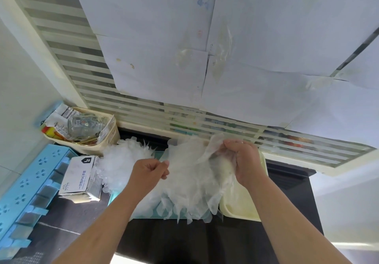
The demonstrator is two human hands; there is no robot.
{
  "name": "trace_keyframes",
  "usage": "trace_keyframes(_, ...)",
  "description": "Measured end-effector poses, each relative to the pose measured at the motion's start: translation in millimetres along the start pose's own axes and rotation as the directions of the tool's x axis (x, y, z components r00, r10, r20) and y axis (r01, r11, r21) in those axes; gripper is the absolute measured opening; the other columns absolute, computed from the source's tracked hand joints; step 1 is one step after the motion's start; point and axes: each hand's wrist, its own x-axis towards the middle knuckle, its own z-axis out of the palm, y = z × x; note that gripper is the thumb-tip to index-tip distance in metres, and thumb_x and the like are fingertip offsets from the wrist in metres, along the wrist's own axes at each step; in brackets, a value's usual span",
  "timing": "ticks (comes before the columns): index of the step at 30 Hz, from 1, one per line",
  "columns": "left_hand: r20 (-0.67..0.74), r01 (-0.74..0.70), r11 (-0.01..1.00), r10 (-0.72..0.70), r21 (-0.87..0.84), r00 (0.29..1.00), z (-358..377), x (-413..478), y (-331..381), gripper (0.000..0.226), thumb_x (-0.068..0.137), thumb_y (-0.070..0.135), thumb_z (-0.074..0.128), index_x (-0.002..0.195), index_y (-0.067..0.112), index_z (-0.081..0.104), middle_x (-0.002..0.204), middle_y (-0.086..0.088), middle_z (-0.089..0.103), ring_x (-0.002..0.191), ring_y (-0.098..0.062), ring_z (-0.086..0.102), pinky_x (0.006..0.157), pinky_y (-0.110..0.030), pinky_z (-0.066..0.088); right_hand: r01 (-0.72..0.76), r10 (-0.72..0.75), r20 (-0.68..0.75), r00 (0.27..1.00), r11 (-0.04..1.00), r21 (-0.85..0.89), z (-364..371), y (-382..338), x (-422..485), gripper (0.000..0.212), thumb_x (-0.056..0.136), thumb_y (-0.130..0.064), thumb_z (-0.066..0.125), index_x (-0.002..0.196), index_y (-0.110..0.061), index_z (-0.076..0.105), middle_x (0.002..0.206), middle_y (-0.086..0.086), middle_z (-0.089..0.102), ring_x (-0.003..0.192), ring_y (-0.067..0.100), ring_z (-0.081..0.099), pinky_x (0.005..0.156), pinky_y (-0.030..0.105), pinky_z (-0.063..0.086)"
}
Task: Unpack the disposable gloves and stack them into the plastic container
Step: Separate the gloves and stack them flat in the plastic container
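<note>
The gloves (185, 178) are thin clear film, almost weightless, limp, clingy and easily torn, so they are probably best taken by the cuffs as a flat bunch. They drape over a teal container (147, 216) beside a cream container (244, 208) on the dark tabletop (184, 243). The left hand (150, 170) pinches one edge, and the right hand (243, 158) clutches a bunched end. The heap hides what lies inside the teal container, and single layers are hard to tell apart.
</note>
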Motion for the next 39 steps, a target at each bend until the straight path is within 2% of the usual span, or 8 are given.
trace_keyframes(9, -0.022, -0.081, 0.965, 0.078, -0.249, 0.997, 20.3, -3.6, 32.3, 0.033, 0.1, 0.017, 0.066, 0.073, -0.002, 0.076, 0.071, -0.013, 0.074, 0.069, -0.02, 0.071, 0.077, -0.014, 0.052, -0.256, 0.259, 0.096, 0.961, 0.966, -0.042, -18.1, 35.0, -4.8, 0.029, 0.087, -0.011, 0.069, 0.111, 0.004, 0.077, 0.116, 0.018, 0.077, 0.118, 0.042, 0.068, 0.109, 0.055, 0.05)
trace_keyframes(15, 0.053, 0.016, 0.75, 0.026, -0.661, 0.998, 33.9, 2.2, 46.9, 0.037, 0.098, 0.013, 0.064, 0.066, -0.004, 0.064, 0.072, -0.024, 0.064, 0.068, -0.032, 0.065, 0.078, -0.039, 0.061, -0.497, 0.463, 0.191, 0.865, 0.845, 0.199, -31.0, 45.8, -13.8, 0.044, 0.096, -0.018, 0.068, 0.136, -0.002, 0.067, 0.135, 0.022, 0.07, 0.125, 0.043, 0.067, 0.117, 0.059, 0.043)
trace_keyframes(20, 0.203, 0.221, 0.581, -0.096, -0.783, 0.974, 59.3, 1.1, 40.0, 0.035, 0.097, 0.019, 0.066, 0.067, 0.002, 0.062, 0.07, -0.016, 0.065, 0.066, -0.025, 0.066, 0.088, -0.041, 0.06, -0.474, 0.459, 0.119, 0.881, 0.846, 0.244, -56.6, 30.6, -19.6, 0.023, 0.097, -0.012, 0.066, 0.115, -0.002, 0.075, 0.126, 0.022, 0.074, 0.109, 0.038, 0.073, 0.106, 0.053, 0.053)
trace_keyframes(24, 0.258, 0.301, 0.763, -0.181, -0.571, 0.949, 83.6, 0.5, 30.8, 0.027, 0.097, 0.02, 0.071, 0.074, 0.006, 0.065, 0.077, -0.013, 0.064, 0.071, -0.024, 0.063, 0.081, -0.04, 0.061, -0.376, 0.388, -0.035, 0.921, 0.91, 0.174, -80.5, 12.1, -16.9, 0.022, 0.096, -0.006, 0.068, 0.116, 0.001, 0.074, 0.109, 0.018, 0.079, 0.101, 0.037, 0.077, 0.088, 0.048, 0.06)
trace_keyframes(28, 0.247, 0.093, 0.989, -0.119, 0.116, 0.962, 102.3, -5.4, 32.9, 0.048, 0.079, 0.061, 0.08, 0.113, 0.029, 0.069, 0.113, 0.013, 0.068, 0.105, -0.011, 0.065, 0.089, -0.03, 0.056, -0.224, 0.224, -0.017, 0.974, 0.974, 0.023, -103.9, -12.3, -9.2, 0.024, 0.092, -0.003, 0.073, 0.113, 0.008, 0.075, 0.112, 0.024, 0.077, 0.105, 0.039, 0.075, 0.095, 0.053, 0.061)
trace_keyframes(31, 0.472, 0.049, 0.999, -0.034, -0.021, 0.881, 115.5, -1.7, 53.1, 0.085, 0.062, 0.071, 0.086, 0.136, 0.037, 0.06, 0.134, 0.016, 0.064, 0.125, -0.007, 0.06, 0.109, -0.035, 0.049, -0.162, 0.166, 0.097, 0.981, 0.986, -0.046, -112.8, -29.3, -7.1, 0.02, 0.093, 0.004, 0.069, 0.109, 0.016, 0.073, 0.103, 0.03, 0.076, 0.092, 0.039, 0.076, 0.084, 0.046, 0.064)
trace_keyframes(36, 0.583, -0.029, 0.999, 0.037, -0.023, 0.812, 147.2, -4.1, 87.2, 0.041, 0.088, 0.02, 0.08, 0.127, 0.03, 0.071, 0.115, -0.003, 0.076, 0.113, -0.019, 0.071, 0.109, -0.042, 0.052, -0.128, 0.142, 0.122, 0.982, 0.985, -0.117, -126.4, -41.8, -0.4, 0.017, 0.095, 0.005, 0.068, 0.106, 0.018, 0.072, 0.096, 0.03, 0.075, 0.083, 0.035, 0.075, 0.071, 0.04, 0.065)
trace_keyframes(39, 0.615, -0.011, 1.0, -0.009, 0.029, 0.788, 154.5, -3.4, 85.3, 0.058, 0.082, 0.011, 0.082, 0.134, 0.031, 0.066, 0.122, -0.003, 0.073, 0.111, -0.021, 0.072, 0.105, -0.045, 0.055, -0.139, 0.15, 0.094, 0.984, 0.984, -0.115, -135.1, -45.4, 5.9, 0.017, 0.095, 0.003, 0.068, 0.106, 0.015, 0.074, 0.103, 0.032, 0.075, 0.089, 0.039, 0.074, 0.086, 0.051, 0.064)
